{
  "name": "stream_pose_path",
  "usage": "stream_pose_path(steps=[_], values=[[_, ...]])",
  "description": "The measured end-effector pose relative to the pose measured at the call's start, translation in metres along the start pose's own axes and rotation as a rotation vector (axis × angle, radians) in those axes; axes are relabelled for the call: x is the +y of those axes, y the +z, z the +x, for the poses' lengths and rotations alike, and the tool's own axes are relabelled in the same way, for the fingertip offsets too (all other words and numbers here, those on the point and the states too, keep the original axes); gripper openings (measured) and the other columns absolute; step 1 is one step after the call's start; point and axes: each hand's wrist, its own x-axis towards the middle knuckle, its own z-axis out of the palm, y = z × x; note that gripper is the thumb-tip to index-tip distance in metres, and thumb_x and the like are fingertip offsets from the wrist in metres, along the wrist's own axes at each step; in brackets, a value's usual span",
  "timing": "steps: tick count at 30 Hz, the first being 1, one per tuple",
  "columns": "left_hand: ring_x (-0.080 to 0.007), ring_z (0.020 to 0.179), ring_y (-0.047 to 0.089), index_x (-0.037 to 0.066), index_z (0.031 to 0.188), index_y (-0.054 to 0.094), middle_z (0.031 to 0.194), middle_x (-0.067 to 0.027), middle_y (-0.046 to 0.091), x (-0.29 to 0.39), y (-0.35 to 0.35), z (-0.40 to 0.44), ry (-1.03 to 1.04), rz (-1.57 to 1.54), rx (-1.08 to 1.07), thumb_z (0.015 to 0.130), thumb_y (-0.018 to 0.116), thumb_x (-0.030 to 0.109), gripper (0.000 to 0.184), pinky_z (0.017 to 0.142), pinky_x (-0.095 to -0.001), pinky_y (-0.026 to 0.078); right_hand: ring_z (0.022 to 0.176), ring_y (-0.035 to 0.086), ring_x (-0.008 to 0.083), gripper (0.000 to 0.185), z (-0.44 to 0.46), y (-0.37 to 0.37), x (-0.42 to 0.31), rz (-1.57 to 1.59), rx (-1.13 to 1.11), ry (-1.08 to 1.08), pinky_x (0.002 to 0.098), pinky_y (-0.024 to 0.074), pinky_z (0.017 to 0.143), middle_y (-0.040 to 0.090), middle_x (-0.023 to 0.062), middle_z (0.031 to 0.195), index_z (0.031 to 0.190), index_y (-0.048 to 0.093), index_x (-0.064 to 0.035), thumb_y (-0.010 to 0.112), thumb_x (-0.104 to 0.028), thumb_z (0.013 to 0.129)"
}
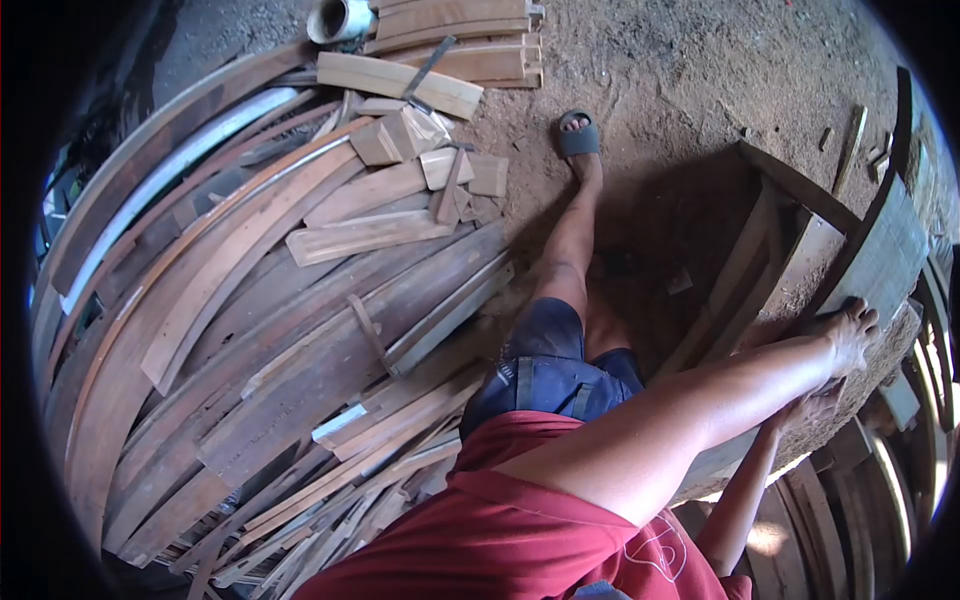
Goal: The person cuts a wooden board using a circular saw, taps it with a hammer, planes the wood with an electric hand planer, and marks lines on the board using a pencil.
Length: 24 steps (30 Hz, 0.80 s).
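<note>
My left hand reaches across to the right, its fingers bent over a grey wooden board at the end of a work stand. My right hand is just below it, close to the left wrist, with fingers closed against the sawdust-covered wood. The left forearm and wrist hide part of the right fingers and the wood between the hands. A dusty upright timber stands beside the board on the leg side.
Curved planks are piled on the left, with thin offcuts below. Small wood blocks and stacked pieces lie farther up near a white pipe-like cylinder. My sandalled foot rests on sawdust-covered ground. More boards lean at lower right.
</note>
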Motion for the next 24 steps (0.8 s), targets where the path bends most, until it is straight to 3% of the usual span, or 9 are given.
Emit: stream_pose_path(steps=[9, 12, 14, 16, 18, 19, 20, 22, 24], values=[[-0.0323, 0.159, 0.020, 0.034, 0.140, 0.067, 0.168, -0.0064, 0.036, -0.004, -0.025, -0.003, 0.166, 0.098, -0.277, 0.102, 0.057, 0.037, 0.039, 0.125, -0.0625, 0.015, 0.144, 0.039, 0.0429, 0.079, -0.002, -0.005, -0.008, 0.000, 0.026, 0.102, 0.0549, 0.0315, 0.121, 0.043, 0.0303, 0.154, 0.156, 0.038, 0.0050, 0.044, -0.058, 0.108], [-0.0271, 0.151, 0.033, 0.031, 0.157, 0.048, 0.160, -0.0102, 0.045, 0.024, 0.043, 0.005, -0.255, -0.451, 0.176, 0.094, 0.061, 0.049, 0.067, 0.125, -0.0617, 0.017, 0.145, 0.039, 0.0436, 0.081, 0.005, -0.005, -0.009, 0.002, 0.036, 0.141, 0.0555, 0.0310, 0.122, 0.042, 0.0308, 0.155, 0.157, 0.037, 0.0049, 0.043, -0.059, 0.108], [-0.0382, 0.142, 0.045, 0.032, 0.134, 0.068, 0.143, -0.0144, 0.056, -0.072, -0.084, -0.085, 0.019, -0.613, 0.312, 0.088, 0.066, 0.048, 0.049, 0.120, -0.0738, 0.021, 0.146, 0.039, 0.0441, 0.083, 0.010, -0.002, -0.007, -0.001, 0.045, 0.165, 0.0558, 0.0307, 0.122, 0.041, 0.0312, 0.156, 0.158, 0.035, 0.0048, 0.043, -0.060, 0.108], [-0.0351, 0.108, 0.060, 0.017, 0.096, 0.073, 0.117, -0.0096, 0.068, -0.166, -0.121, -0.177, -0.302, -0.602, 0.802, 0.082, 0.070, 0.031, 0.020, 0.101, -0.0548, 0.043, 0.143, 0.042, 0.0440, 0.080, 0.013, 0.002, -0.007, -0.060, 0.062, 0.077, 0.0563, 0.0339, 0.120, 0.042, 0.0301, 0.153, 0.156, 0.040, 0.0031, 0.042, -0.060, 0.108], [-0.0360, 0.104, 0.062, 0.007, 0.099, 0.072, 0.109, -0.0139, 0.068, -0.264, -0.136, -0.281, -0.701, -0.206, 0.670, 0.085, 0.074, 0.016, 0.017, 0.094, -0.0442, 0.049, 0.142, 0.044, 0.0428, 0.076, 0.013, -0.001, -0.008, -0.110, 0.062, 0.005, 0.0557, 0.0357, 0.120, 0.042, 0.0289, 0.152, 0.154, 0.044, 0.0024, 0.043, -0.058, 0.108], [-0.0387, 0.106, 0.063, 0.004, 0.109, 0.072, 0.110, -0.0188, 0.070, -0.299, -0.114, -0.326, -1.169, -0.374, 0.757, 0.090, 0.073, 0.018, 0.024, 0.099, -0.0471, 0.048, 0.144, 0.043, 0.0410, 0.075, 0.012, 0.003, -0.006, 0.007, 0.072, 0.060, 0.0548, 0.0355, 0.121, 0.040, 0.0280, 0.154, 0.155, 0.042, 0.0038, 0.046, -0.055, 0.108], [-0.0382, 0.117, 0.063, 0.005, 0.126, 0.069, 0.120, -0.0219, 0.068, -0.365, -0.081, -0.417, -1.215, -0.118, 0.409, 0.095, 0.068, 0.026, 0.037, 0.103, -0.0479, 0.049, 0.144, 0.042, 0.0405, 0.076, 0.012, 0.004, -0.005, 0.028, 0.071, 0.038, 0.0543, 0.0356, 0.122, 0.039, 0.0278, 0.155, 0.155, 0.041, 0.0044, 0.047, -0.055, 0.108], [-0.0414, 0.133, 0.057, 0.033, 0.147, 0.060, 0.152, -0.0191, 0.053, -0.409, -0.061, -0.544, -1.765, 0.157, -0.332, 0.097, 0.061, 0.050, 0.053, 0.109, -0.0547, 0.048, 0.145, 0.043, 0.0390, 0.079, 0.012, 0.005, -0.014, 0.048, 0.076, 0.035, 0.0537, 0.0374, 0.122, 0.039, 0.0272, 0.156, 0.156, 0.038, 0.0039, 0.048, -0.057, 0.107], [-0.0448, 0.141, 0.051, 0.037, 0.152, 0.054, 0.158, -0.0187, 0.050, -0.438, -0.026, -0.668, -1.732, 0.184, -0.671, 0.097, 0.058, 0.055, 0.058, 0.115, -0.0544, 0.043, 0.145, 0.044, 0.0388, 0.079, 0.010, 0.006, -0.011, 0.046, 0.069, 0.070, 0.0537, 0.0383, 0.121, 0.040, 0.0266, 0.157, 0.156, 0.038, 0.0026, 0.049, -0.058, 0.107]])
